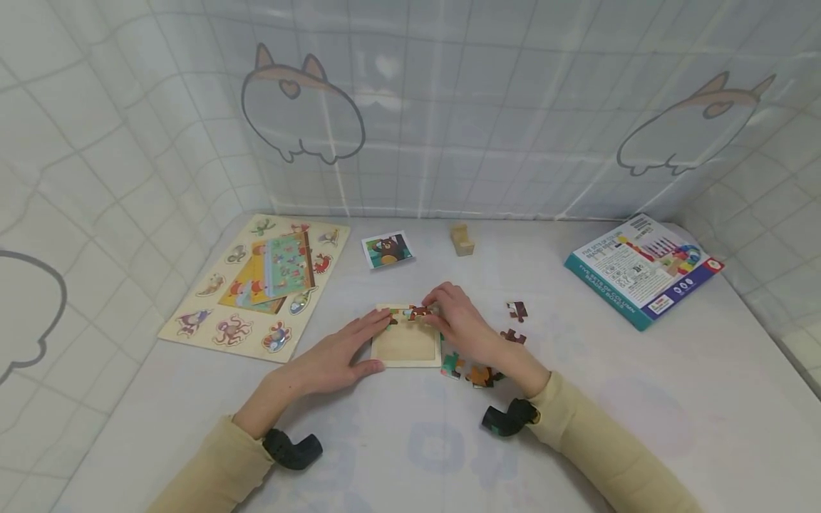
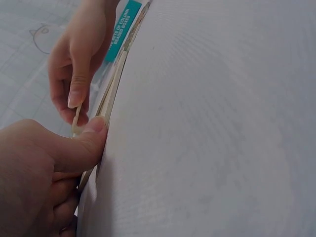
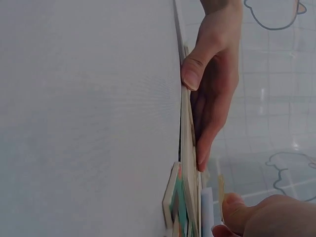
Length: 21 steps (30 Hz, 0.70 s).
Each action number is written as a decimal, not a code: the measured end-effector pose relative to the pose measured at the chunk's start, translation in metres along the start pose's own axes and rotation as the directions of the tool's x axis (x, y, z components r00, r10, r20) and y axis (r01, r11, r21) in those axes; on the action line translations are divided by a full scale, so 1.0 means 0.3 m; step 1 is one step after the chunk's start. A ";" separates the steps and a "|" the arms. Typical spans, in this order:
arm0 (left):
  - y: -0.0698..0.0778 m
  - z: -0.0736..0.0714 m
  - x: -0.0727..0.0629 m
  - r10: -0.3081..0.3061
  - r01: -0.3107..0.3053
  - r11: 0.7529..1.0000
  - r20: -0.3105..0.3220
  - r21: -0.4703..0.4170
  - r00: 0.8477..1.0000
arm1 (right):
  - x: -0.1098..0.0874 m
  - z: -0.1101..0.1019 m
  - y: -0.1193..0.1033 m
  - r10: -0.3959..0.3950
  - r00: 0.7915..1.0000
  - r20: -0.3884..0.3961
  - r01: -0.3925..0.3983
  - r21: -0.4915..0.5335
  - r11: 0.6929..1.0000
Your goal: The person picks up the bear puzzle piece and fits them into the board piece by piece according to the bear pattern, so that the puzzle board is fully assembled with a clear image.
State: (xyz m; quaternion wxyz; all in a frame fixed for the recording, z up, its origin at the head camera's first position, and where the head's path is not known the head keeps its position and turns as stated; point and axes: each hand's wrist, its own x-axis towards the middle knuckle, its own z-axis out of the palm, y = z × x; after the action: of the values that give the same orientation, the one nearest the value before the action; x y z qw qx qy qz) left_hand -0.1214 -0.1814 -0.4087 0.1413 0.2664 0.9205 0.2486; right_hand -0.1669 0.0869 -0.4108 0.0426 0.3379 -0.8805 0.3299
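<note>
A shallow wooden puzzle tray (image 1: 405, 348) lies flat in front of me. My left hand (image 1: 333, 360) rests along its left side with fingers extended, thumb at the near left corner and fingertips over the far left corner. Between thumb and fingers, my right hand (image 1: 467, 326) pinches a jigsaw piece (image 1: 420, 313) with red-brown print, above the tray's far edge. That piece is tilted up, seen edge-on in the left wrist view. By the left fingertips a small printed piece (image 1: 393, 321) shows inside the tray, partly covered. Several loose jigsaw pieces (image 1: 481, 376) lie right of the tray, some under the right forearm.
Two more pieces (image 1: 517, 310) (image 1: 513, 336) lie farther right. A bear picture card (image 1: 388, 250) and a small wooden block (image 1: 462, 241) are behind the tray. At left is a wooden animal board (image 1: 240, 345) with printed puzzles on it; at right, a boxed toy (image 1: 641, 271).
</note>
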 end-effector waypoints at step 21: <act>0.007 -0.003 -0.001 -0.014 0.014 1.000 -0.005 0.017 1.000 | 0.036 0.055 0.009 -0.029 1.000 -0.001 0.029 -0.017 0.999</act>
State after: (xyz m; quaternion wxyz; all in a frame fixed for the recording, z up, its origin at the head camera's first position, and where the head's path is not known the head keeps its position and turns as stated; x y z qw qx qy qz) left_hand -0.1207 -0.1803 -0.4068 0.1384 0.2606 0.9247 0.2406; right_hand -0.1744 0.0721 -0.4220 0.0507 0.3501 -0.8782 0.3221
